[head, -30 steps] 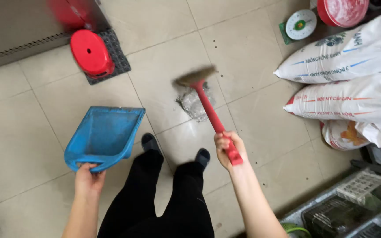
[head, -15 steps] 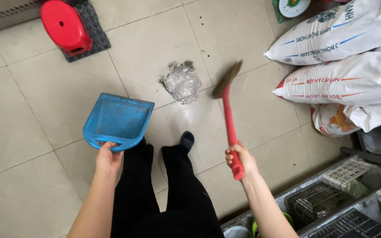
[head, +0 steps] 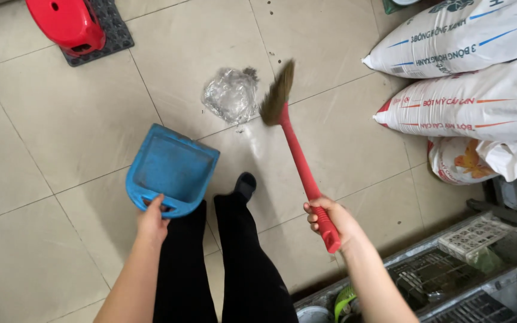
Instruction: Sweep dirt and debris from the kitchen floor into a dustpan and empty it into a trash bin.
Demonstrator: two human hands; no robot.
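My left hand (head: 152, 219) grips the handle of a blue dustpan (head: 172, 169), held low over the tiled floor with its mouth facing away from me. My right hand (head: 329, 219) is closed around the red handle of a short broom (head: 294, 146). Its brown bristles (head: 277, 94) touch the floor just right of a crumpled clear plastic wrapper (head: 230, 94). Small dark crumbs lie scattered around the wrapper. The wrapper sits a little beyond the dustpan's far edge. My black-trousered legs and a dark shoe (head: 245, 185) stand between the two hands.
A red plastic stool (head: 67, 23) stands on a dark mat (head: 112, 33) at the top left. Several white printed sacks (head: 468, 72) are stacked at the right. Grey wire crates (head: 450, 281) line the bottom right corner.
The broom has swung from left of the wrapper to its right side, bristles now down beside it. The dustpan has shifted nearer the wrapper. The view has moved closer.
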